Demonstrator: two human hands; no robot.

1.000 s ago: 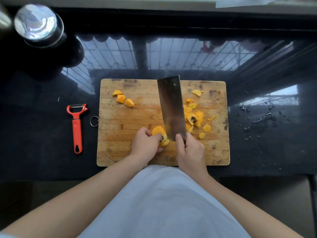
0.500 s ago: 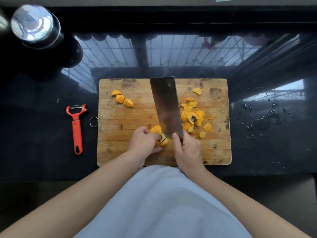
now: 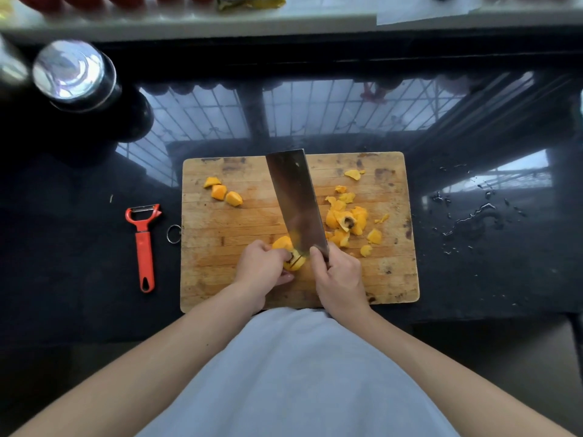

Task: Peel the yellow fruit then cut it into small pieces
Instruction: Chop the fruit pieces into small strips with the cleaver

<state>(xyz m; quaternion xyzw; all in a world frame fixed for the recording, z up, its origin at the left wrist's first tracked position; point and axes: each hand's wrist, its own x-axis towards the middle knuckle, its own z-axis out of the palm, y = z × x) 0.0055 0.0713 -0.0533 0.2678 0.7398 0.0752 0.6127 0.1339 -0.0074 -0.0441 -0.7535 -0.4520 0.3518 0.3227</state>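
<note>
Yellow fruit [image 3: 291, 254], partly cut with a dark core showing, is pinched by the curled fingers [image 3: 277, 252] of the left hand [image 3: 263, 269] near the front edge of the wooden cutting board [image 3: 239, 288]. The handle of a cleaver [image 3: 296, 200] is gripped by the right hand [image 3: 339, 275], its fingers wrapped round it, and the blade is set against the fruit, slanting away toward the board's far edge. Cut yellow pieces [image 3: 345, 220] are heaped just right of the blade, with a few scattered toward the board's right edge; three more chunks [image 3: 222, 192] lie near the far left corner. A metal ring [image 3: 173, 234] is seen at the board's left edge. On the dark glossy surface [image 3: 79, 247], a red peeler [image 3: 143, 244] lies left of the board, water drops [image 3: 473, 216] are spread toward the right edge, and a shiny metal container [image 3: 74, 75] stands at the far left corner.
</note>
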